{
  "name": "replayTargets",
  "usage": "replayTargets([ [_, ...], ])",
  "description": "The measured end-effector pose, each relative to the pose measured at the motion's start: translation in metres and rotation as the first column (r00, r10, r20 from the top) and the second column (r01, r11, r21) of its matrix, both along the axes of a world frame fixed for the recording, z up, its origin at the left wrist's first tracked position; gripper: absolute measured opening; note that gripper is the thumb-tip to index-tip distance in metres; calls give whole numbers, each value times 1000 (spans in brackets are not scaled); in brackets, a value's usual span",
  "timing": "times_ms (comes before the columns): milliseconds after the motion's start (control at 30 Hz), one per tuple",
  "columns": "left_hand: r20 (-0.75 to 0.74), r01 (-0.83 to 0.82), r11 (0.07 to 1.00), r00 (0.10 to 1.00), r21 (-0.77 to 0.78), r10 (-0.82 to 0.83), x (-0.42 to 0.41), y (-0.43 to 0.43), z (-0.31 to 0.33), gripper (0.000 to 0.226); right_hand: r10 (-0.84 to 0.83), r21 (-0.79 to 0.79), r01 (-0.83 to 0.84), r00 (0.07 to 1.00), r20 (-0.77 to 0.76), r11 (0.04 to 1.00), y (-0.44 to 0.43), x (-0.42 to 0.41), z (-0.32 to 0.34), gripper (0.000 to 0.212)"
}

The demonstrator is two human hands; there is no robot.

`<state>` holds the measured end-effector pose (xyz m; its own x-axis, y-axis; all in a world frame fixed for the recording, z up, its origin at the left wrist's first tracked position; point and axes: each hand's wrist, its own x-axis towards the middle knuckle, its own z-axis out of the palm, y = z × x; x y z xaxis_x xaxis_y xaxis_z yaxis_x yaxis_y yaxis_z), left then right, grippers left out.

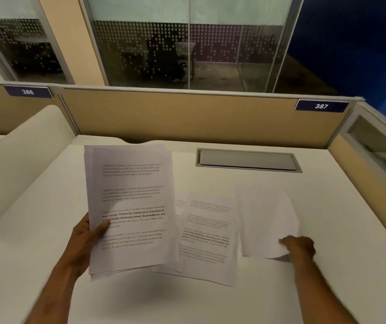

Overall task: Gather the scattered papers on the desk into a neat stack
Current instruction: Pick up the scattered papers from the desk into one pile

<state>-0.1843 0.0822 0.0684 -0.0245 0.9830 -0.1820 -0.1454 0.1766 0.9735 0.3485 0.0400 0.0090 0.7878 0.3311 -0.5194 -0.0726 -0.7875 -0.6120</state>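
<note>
While the left hand [83, 235] holds a sheaf [129, 206] above the bench [327, 206], thumb on its face, printed sheets [207, 237] lie flat just right of it; farther right, the right hand [298, 247] pinches a blank sheet's [268, 220] lifted near corner.

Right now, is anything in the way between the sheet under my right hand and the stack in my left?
Nothing solid. Only printed pages lie flat on the desk between the blank sheet and the held stack.
</note>
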Motion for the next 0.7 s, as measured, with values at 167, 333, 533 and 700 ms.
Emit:
replayTargets([
  [167,16,24,1000,1000,-7,-24,1,5,6,36,117,247,-354,751,650,902,-7,-50,66,36],
  [333,13,24,1000,1000,-8,-24,1,10,12,31,536,-178,-662,387,750,728,-20,-118,56,29],
  [533,-39,31,999,999,-13,-31,-2,11,14,31,866,-467,-736,349,358,490,-32,-147,-3,46],
  [700,-48,15,1000,999,-21,-16,-9,11,11,30,640,-152,-625,717,276,765,-22,-124,-4,72],
])
